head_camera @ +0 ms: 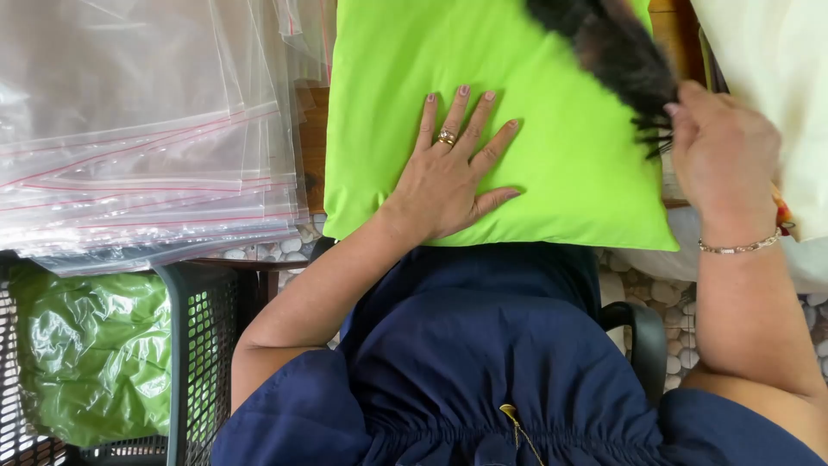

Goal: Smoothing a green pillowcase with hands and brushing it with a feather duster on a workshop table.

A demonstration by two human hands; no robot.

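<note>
A bright green pillow (552, 147) lies in front of me, its near edge over my lap. My left hand (453, 168) rests flat on it with fingers spread, a ring on one finger. My right hand (720, 160), with a bracelet at the wrist, is closed around the handle end of a dark bristly brush (617, 52) that slants across the pillow's upper right corner.
A stack of clear plastic zip bags (147, 129) lies at the left. Below it a dark mesh basket (203, 345) holds a bagged green pillow (90, 354). Cream fabric (776, 78) is at the right. A black chair arm (642, 341) and pebble floor show below.
</note>
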